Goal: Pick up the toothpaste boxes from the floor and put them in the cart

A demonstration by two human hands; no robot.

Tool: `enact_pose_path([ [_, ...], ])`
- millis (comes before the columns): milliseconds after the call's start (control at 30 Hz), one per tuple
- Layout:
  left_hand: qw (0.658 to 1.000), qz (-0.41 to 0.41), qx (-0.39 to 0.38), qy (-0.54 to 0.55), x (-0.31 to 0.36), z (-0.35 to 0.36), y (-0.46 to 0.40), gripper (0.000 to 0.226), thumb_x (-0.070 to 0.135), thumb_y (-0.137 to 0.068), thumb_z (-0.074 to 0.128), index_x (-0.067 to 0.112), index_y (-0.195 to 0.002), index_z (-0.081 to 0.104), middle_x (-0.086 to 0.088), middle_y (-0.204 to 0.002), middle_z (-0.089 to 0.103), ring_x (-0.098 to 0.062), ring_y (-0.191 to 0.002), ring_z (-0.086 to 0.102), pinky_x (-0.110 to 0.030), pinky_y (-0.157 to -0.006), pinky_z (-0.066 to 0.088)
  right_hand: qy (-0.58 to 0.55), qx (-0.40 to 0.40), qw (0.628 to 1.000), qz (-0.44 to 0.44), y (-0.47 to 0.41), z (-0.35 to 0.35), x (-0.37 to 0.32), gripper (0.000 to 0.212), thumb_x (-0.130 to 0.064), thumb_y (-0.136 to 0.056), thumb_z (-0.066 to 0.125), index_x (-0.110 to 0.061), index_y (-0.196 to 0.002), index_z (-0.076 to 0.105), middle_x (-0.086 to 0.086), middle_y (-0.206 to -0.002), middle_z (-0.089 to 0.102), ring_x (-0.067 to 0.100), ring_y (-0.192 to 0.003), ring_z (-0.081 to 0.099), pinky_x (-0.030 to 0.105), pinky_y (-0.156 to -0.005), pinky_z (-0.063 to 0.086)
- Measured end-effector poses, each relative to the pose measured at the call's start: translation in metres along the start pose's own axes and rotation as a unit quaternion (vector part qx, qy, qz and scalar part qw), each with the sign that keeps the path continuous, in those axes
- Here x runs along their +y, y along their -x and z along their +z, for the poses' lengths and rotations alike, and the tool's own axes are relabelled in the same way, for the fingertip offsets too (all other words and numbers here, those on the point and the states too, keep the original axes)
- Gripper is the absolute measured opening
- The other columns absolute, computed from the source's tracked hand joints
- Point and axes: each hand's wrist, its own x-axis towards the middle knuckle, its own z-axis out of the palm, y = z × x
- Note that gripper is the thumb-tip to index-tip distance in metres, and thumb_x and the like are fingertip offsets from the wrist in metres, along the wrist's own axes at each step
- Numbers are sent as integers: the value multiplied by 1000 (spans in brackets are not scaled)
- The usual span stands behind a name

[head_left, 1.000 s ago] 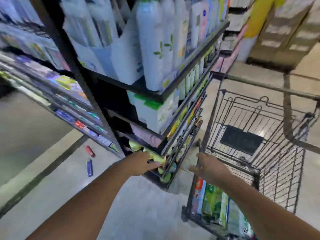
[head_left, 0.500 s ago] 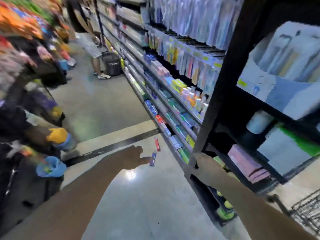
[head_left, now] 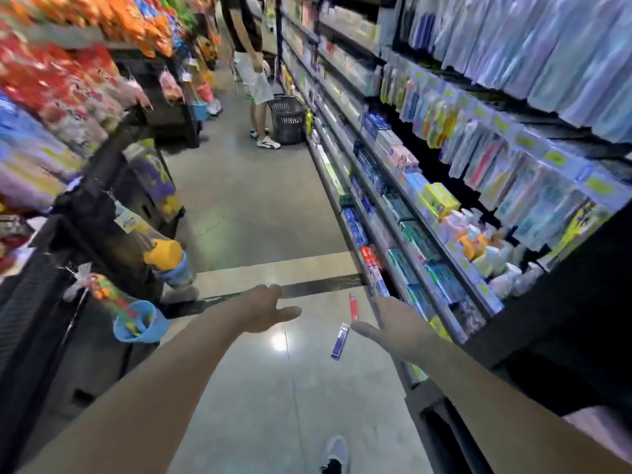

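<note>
Glossy aisle floor (head_left: 260, 213): blue toothpaste box (head_left: 340, 340) at one o'clock, red toothpaste box (head_left: 353, 306) beyond; left hand (head_left: 265, 309) and right hand (head_left: 393, 325) released, empty; boxes could skid under the shelving (head_left: 403, 241).

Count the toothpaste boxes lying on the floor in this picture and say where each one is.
2. A red box lies close to the foot of the shelving, and a blue box lies just nearer the camera, by the right hand. Others may be out of view.
</note>
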Motion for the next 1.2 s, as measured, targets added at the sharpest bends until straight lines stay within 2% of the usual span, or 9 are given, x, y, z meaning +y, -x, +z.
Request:
enact_pose_path([
  [100,1000,-19,-15,20,4,-23,-51,70,68,-91,43,13,-134,45,-11,-129,54,-29,-115,54,-37,-86,42,10,0,1000,3,-62,-22,9,65,-77,-81,47,-19,-111,49,-3,-111,55,20,-104,54,39,-86,47],
  [233,999,-38,-24,29,7,-56,-109,71,71,-89,43,15,-134,46,-8,-129,53,-27,-114,54,-37,-86,43,26,-6,1000,-14,-127,-50,16,68,-75,-82,49,-16,-116,50,-1,-103,52,19,-92,49,35,-76,42],
  [300,998,-43,-26,32,7,-72,-137,76,72,-89,43,14,-138,43,-9,-134,51,-28,-118,53,-40,-94,45,21,-3,1000,-18,-159,-62,20,65,-75,-82,47,-17,-112,48,-2,-100,48,18,-89,47,35,-76,43],
  [433,999,-30,-32,3,13,-102,-192,82,72,-88,43,13,-144,38,-8,-143,48,-27,-127,50,-39,-101,43,18,-11,1000,-4,-206,-77,35,78,-77,-82,44,-17,-132,45,2,-126,55,21,-107,59,38,-87,48],
  [533,999,-6,-36,-12,19,-119,-245,81,70,-89,46,11,-144,40,-12,-145,47,-29,-129,48,-40,-105,41,-1,-16,999,28,-241,-87,46,80,-77,-82,47,-19,-138,42,2,-135,52,22,-118,55,39,-92,48],
  [700,993,61,-84,-56,32,-140,-344,80,68,-90,45,9,-144,39,-14,-146,45,-30,-129,48,-40,-106,41,-30,-5,996,88,-308,-91,67,89,-85,-74,45,-21,-137,43,1,-133,54,24,-117,55,42,-90,50],
  [833,981,122,-107,-107,45,-150,-445,82,70,-88,45,10,-143,39,-15,-145,45,-33,-128,48,-43,-105,42,-28,-1,990,139,-367,-94,86,83,-82,-79,44,-15,-129,47,7,-128,56,26,-113,56,36,-83,46],
  [967,956,199,-155,-152,74,-152,-536,80,71,-88,46,10,-140,41,-17,-142,46,-34,-127,48,-43,-105,41,-75,-2,969,235,-409,-90,102,90,-88,-72,35,-18,-127,49,8,-129,56,28,-115,55,41,-91,49],
  [1200,901,293,-249,-202,139,-128,-635,82,69,-89,44,10,-145,37,-18,-141,46,-34,-124,49,-42,-103,41,-129,-25,924,359,-447,-68,139,85,-79,-81,42,-15,-137,43,10,-138,50,29,-126,48,40,-99,44],
])
